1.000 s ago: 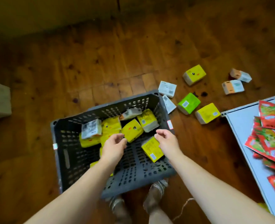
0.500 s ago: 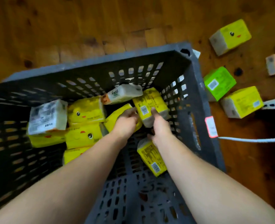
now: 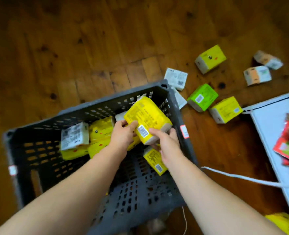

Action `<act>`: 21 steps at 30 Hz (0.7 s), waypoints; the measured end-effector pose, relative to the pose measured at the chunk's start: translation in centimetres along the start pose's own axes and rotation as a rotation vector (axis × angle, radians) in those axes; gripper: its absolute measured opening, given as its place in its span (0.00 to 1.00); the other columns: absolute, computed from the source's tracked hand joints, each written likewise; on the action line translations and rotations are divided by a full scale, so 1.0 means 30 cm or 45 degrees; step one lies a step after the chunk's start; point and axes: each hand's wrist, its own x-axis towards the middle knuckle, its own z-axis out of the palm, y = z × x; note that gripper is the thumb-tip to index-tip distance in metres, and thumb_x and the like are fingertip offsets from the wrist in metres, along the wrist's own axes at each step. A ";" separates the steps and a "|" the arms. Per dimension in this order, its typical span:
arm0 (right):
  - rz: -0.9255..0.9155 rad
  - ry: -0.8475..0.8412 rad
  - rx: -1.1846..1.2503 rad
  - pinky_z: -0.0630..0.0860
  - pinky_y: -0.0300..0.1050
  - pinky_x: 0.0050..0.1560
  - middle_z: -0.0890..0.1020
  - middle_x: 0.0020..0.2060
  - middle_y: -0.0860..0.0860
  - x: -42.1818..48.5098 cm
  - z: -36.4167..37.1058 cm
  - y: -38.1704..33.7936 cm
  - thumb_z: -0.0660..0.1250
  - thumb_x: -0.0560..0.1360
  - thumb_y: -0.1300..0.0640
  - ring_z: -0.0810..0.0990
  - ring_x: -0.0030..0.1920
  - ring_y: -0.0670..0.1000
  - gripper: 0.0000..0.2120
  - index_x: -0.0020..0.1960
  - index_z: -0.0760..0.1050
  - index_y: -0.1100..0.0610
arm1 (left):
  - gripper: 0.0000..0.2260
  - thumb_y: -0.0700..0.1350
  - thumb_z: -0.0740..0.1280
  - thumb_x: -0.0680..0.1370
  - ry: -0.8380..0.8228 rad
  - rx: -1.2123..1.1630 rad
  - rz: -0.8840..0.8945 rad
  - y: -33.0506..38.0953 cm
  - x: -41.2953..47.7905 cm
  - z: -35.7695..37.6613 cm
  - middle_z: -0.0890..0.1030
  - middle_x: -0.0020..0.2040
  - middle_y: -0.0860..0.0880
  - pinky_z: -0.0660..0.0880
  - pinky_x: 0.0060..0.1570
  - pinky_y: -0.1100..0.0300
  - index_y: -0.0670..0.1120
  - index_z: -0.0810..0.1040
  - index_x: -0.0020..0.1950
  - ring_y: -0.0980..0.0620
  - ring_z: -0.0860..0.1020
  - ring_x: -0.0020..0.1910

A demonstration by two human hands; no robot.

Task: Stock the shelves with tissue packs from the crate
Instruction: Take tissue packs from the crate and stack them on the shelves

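Fingers of my left hand [image 3: 123, 135] and right hand [image 3: 168, 145] curl round one yellow tissue pack [image 3: 147, 116], held over the crate [image 3: 137, 189].

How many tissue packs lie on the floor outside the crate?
7, all right of the crate: two white packs at its far corner, a green pack, two yellow packs, two white-and-orange packs farthest out. More may be hidden behind the crate.

Glossy plastic-wrapped yellow pack [image 3: 147, 119], matt perforated plastic crate [image 3: 96, 107], varnished knotty wood floor [image 3: 72, 48].
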 end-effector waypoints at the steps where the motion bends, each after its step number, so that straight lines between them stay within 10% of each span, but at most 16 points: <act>1: -0.050 -0.032 -0.009 0.78 0.50 0.47 0.78 0.58 0.59 -0.072 -0.003 -0.035 0.75 0.65 0.61 0.79 0.56 0.60 0.29 0.62 0.68 0.56 | 0.15 0.47 0.64 0.78 -0.008 0.002 -0.003 0.043 -0.052 -0.022 0.78 0.52 0.47 0.69 0.37 0.60 0.44 0.70 0.63 0.51 0.76 0.39; 6: -0.431 -0.107 -0.384 0.71 0.59 0.65 0.75 0.64 0.57 -0.421 -0.017 -0.200 0.78 0.56 0.58 0.74 0.65 0.56 0.44 0.68 0.64 0.57 | 0.20 0.64 0.56 0.77 -0.134 -0.032 -0.094 0.293 -0.375 -0.152 0.77 0.48 0.47 0.73 0.50 0.50 0.50 0.75 0.53 0.46 0.77 0.46; 10: -0.948 0.008 -0.919 0.58 0.36 0.68 0.62 0.71 0.56 -0.691 -0.062 -0.368 0.70 0.64 0.71 0.63 0.72 0.55 0.36 0.70 0.64 0.58 | 0.36 0.74 0.46 0.71 -0.395 -0.053 -0.151 0.486 -0.619 -0.252 0.81 0.53 0.42 0.72 0.53 0.44 0.48 0.76 0.54 0.38 0.79 0.53; 15: -1.451 0.108 -1.271 0.68 0.46 0.62 0.59 0.74 0.56 -0.990 -0.126 -0.479 0.60 0.67 0.76 0.66 0.70 0.56 0.41 0.74 0.58 0.49 | 0.13 0.53 0.64 0.75 -0.493 0.087 0.016 0.652 -0.908 -0.284 0.79 0.52 0.42 0.75 0.47 0.49 0.46 0.74 0.53 0.43 0.79 0.46; 21: -0.969 0.056 -0.249 0.71 0.48 0.63 0.75 0.63 0.57 -1.258 -0.215 -0.569 0.55 0.78 0.67 0.73 0.61 0.52 0.19 0.67 0.70 0.56 | 0.14 0.34 0.67 0.72 -0.603 0.193 0.395 0.714 -1.184 -0.209 0.79 0.54 0.36 0.74 0.50 0.34 0.40 0.72 0.56 0.38 0.80 0.48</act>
